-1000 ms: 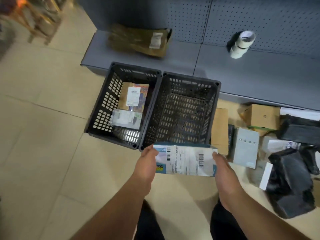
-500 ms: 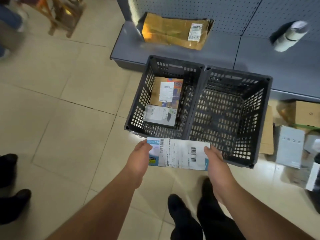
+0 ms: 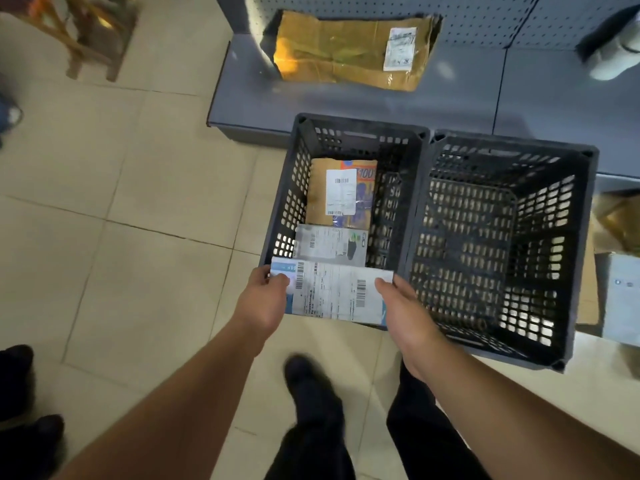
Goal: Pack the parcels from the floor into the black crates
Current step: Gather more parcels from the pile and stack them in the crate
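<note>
Left hand (image 3: 262, 304) and right hand (image 3: 407, 315) each grip one short end of the labelled parcel (image 3: 334, 293). It is held over the near rim of the left black crate (image 3: 349, 128), long axis left-right, label face up. Brown parcel (image 3: 341, 192) and grey parcel (image 3: 330, 244) lie inside; the right black crate (image 3: 512, 143) holds nothing visible.

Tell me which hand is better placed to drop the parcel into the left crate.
Probably the left hand. It grips the parcel at the end already over the left crate, above its near rim. The right hand holds the other end, near the wall beside the right crate.
</note>
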`<state>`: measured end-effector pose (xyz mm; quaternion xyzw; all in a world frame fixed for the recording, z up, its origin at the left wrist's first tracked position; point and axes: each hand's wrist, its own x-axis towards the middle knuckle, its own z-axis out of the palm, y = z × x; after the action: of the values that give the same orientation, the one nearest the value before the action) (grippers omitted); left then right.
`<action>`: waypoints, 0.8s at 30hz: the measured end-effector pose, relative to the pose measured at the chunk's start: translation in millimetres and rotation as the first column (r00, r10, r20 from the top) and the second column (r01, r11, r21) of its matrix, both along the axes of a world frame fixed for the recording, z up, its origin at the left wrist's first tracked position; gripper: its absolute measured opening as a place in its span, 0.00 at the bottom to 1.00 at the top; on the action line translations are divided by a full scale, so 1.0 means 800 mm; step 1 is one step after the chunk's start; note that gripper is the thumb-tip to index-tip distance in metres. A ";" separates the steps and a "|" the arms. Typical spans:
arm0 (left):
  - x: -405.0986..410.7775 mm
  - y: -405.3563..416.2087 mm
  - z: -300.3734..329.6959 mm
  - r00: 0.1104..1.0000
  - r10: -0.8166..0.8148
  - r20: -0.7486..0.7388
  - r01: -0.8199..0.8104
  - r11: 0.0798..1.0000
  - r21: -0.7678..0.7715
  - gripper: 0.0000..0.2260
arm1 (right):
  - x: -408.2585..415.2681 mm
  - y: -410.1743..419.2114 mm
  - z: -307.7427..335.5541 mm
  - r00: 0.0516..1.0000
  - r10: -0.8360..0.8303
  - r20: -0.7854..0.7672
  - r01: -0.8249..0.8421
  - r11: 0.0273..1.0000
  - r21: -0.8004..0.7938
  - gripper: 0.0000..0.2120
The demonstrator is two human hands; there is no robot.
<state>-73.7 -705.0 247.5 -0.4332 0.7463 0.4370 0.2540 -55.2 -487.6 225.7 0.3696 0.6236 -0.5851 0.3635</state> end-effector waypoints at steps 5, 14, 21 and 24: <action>-0.029 -0.025 -0.076 0.997 -0.036 0.062 0.032 0.998 0.059 0.13 | -0.030 -0.031 -0.055 0.999 -0.025 0.039 0.023 0.998 0.063 0.26; -0.065 -0.057 -0.209 0.932 -0.323 0.163 0.307 0.945 0.116 0.16 | -0.060 -0.061 -0.180 0.980 -0.097 0.173 0.061 0.977 0.202 0.31; -0.097 -0.063 -0.279 0.842 -0.478 0.251 0.461 0.878 0.127 0.18 | -0.060 -0.079 -0.256 0.979 -0.115 0.169 0.078 0.974 0.213 0.32; -0.096 -0.066 -0.297 0.804 -0.515 0.297 0.497 0.857 0.140 0.20 | -0.059 -0.079 -0.278 0.981 -0.088 0.170 0.058 0.983 0.176 0.32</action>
<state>-150.4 -757.5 10.0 -0.2771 0.7701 0.2967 0.4920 -102.7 -550.7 3.3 0.4726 0.6225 -0.5074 0.3630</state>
